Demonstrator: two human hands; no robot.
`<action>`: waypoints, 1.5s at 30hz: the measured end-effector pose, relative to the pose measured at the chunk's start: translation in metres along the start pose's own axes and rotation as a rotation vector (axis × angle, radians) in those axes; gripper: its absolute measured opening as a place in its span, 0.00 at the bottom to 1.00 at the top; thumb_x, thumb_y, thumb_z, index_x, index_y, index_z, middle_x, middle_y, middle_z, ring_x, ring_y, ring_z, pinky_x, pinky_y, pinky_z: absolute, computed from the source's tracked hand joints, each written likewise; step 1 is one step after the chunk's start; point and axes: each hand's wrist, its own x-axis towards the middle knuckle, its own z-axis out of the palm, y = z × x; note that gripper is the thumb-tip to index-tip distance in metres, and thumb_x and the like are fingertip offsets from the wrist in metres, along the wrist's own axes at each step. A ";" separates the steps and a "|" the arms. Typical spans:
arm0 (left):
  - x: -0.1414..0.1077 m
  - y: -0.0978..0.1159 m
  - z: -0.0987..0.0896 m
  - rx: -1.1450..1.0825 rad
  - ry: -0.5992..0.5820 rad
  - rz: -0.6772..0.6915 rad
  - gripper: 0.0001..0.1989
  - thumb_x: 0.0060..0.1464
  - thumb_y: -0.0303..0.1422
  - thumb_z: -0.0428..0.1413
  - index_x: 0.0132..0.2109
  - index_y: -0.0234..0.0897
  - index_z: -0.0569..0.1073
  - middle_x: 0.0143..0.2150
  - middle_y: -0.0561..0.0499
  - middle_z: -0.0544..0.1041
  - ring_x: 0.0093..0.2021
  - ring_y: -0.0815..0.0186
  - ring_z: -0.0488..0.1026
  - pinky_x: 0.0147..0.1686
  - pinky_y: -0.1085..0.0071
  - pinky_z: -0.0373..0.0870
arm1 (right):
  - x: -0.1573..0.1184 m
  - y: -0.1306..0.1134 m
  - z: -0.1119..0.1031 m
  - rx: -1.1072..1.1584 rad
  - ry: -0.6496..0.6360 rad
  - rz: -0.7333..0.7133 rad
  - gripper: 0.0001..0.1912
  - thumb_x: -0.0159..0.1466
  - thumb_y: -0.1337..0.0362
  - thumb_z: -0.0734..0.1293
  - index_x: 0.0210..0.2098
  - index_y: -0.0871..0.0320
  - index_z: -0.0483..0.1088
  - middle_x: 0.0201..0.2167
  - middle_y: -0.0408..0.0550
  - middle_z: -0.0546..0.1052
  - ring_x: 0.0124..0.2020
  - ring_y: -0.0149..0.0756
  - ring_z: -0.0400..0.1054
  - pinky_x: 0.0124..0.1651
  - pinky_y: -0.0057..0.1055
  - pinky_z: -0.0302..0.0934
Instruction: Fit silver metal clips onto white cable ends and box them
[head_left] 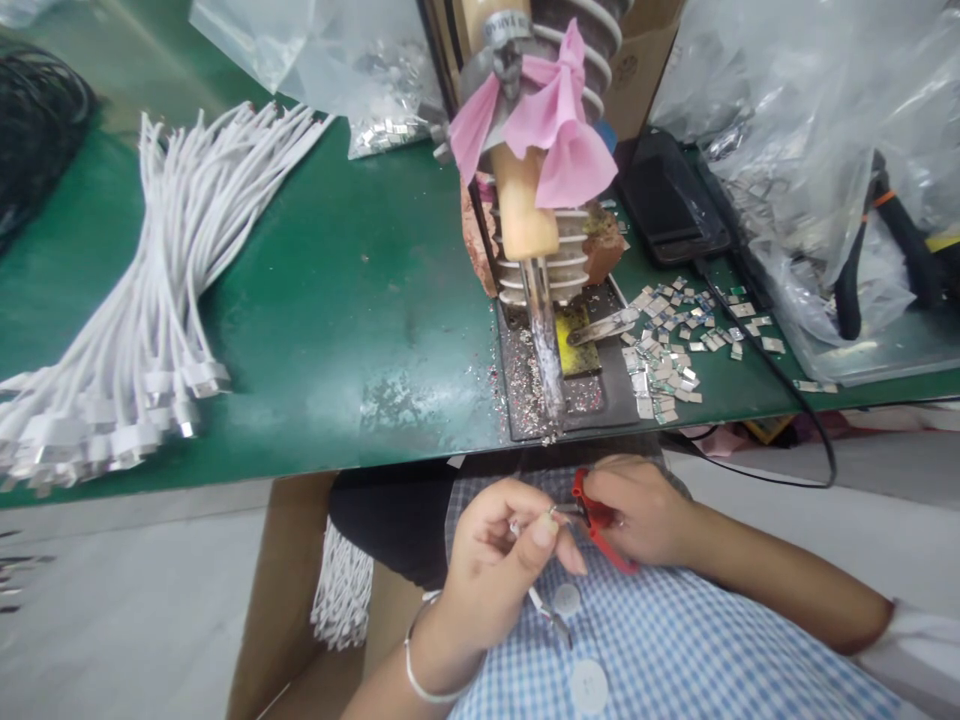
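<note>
Below the table edge, in front of a blue checked apron [675,640], my left hand [502,560] pinches the end of a white cable [536,600], whose connector hangs down beneath the fingers. Close on its right, my right hand [637,505] is closed around red-handled cutters [615,548]. The jaws of the cutters point left and reach the cable end at my left fingertips. Whether the blades touch the wire is too small to tell. Above the hands, a soldering iron [545,350] with a pink cloth [574,150] tied on points down over a dark tray [525,400].
White cables [172,260] lie bundled on the green table [322,330] at left. Right of the tray are small metal connectors [664,370], a black phone [675,200] with a cord, plastic bags [810,90] and black pliers [851,270]. A cardboard box [281,580] with more cables stands below.
</note>
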 end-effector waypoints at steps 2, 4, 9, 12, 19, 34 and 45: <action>0.002 -0.003 -0.001 0.034 0.014 0.055 0.03 0.60 0.31 0.58 0.38 0.37 0.75 0.26 0.52 0.82 0.25 0.73 0.76 0.29 0.79 0.71 | 0.000 -0.005 0.005 0.048 -0.006 0.046 0.16 0.64 0.64 0.62 0.22 0.55 0.55 0.15 0.35 0.57 0.17 0.24 0.48 0.20 0.24 0.44; 0.004 -0.006 -0.002 0.061 0.019 0.097 0.03 0.60 0.31 0.58 0.38 0.37 0.75 0.26 0.51 0.82 0.25 0.71 0.77 0.29 0.77 0.73 | -0.001 -0.010 0.010 0.172 -0.038 0.136 0.18 0.64 0.60 0.63 0.22 0.55 0.53 0.15 0.33 0.55 0.16 0.22 0.47 0.18 0.21 0.43; 0.007 -0.010 -0.003 0.094 0.069 0.092 0.05 0.60 0.34 0.58 0.39 0.36 0.75 0.26 0.51 0.81 0.23 0.69 0.76 0.25 0.76 0.73 | -0.006 -0.017 0.016 0.452 -0.112 0.380 0.20 0.64 0.52 0.63 0.23 0.55 0.53 0.16 0.34 0.58 0.16 0.22 0.48 0.18 0.19 0.47; 0.006 -0.007 -0.001 0.060 0.091 0.055 0.05 0.61 0.34 0.57 0.38 0.37 0.73 0.24 0.53 0.80 0.20 0.72 0.74 0.25 0.77 0.72 | -0.006 -0.012 0.008 0.404 -0.082 0.340 0.22 0.60 0.53 0.68 0.22 0.55 0.53 0.15 0.33 0.56 0.17 0.22 0.47 0.18 0.20 0.44; 0.003 0.001 0.005 0.115 0.121 -0.019 0.08 0.61 0.36 0.57 0.35 0.36 0.72 0.21 0.54 0.78 0.17 0.75 0.67 0.24 0.78 0.68 | 0.002 -0.005 -0.009 0.095 -0.015 0.072 0.17 0.61 0.56 0.66 0.24 0.55 0.56 0.15 0.34 0.57 0.17 0.25 0.50 0.22 0.25 0.46; 0.000 0.002 0.001 0.479 0.067 0.159 0.05 0.63 0.30 0.52 0.37 0.36 0.71 0.25 0.52 0.77 0.24 0.71 0.72 0.26 0.78 0.68 | 0.005 -0.007 -0.009 -0.019 -0.014 0.039 0.13 0.61 0.60 0.64 0.24 0.54 0.57 0.14 0.35 0.59 0.16 0.27 0.52 0.22 0.25 0.47; -0.001 0.004 0.002 0.509 0.087 0.157 0.05 0.63 0.32 0.53 0.38 0.36 0.72 0.25 0.51 0.78 0.24 0.69 0.73 0.26 0.75 0.68 | 0.004 -0.007 -0.006 -0.068 -0.023 0.032 0.11 0.63 0.65 0.61 0.24 0.55 0.58 0.16 0.37 0.63 0.17 0.28 0.53 0.23 0.26 0.46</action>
